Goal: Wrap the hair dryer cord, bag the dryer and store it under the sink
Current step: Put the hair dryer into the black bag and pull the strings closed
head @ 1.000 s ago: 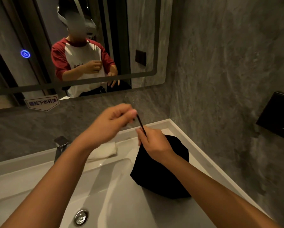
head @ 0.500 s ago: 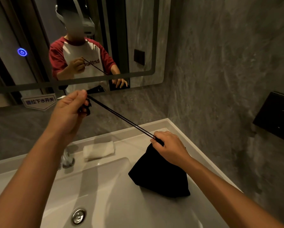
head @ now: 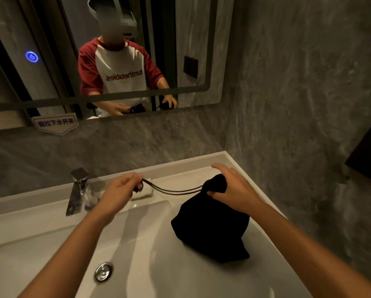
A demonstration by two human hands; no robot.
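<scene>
- The black cloth drawstring bag [head: 210,229] sits on the right side of the white basin worktop [head: 201,168], partly over the basin's edge, its neck bunched shut at the top.
- The hair dryer itself is not visible; the bag bulges, but what fills it cannot be told.
- The right hand [head: 231,190] wraps its grip around the gathered neck of the bag, thumb pressed against the cloth and the forefinger lifted straight.
- Two thin dark drawstring cords [head: 173,190] run from the neck leftward, sagging slightly.
- The left hand [head: 122,190] has its grip pinching the far end of the cords, where a small dark loop or toggle hangs; it is too blurred to name.
- Behind the left hand lies a small white folded cloth [head: 144,193], and further left stands the chrome square tap [head: 77,190].
- The round metal drain [head: 103,272] lies in the basin below.
- The wall mirror [head: 201,61] reflects both hands and the bag.
</scene>
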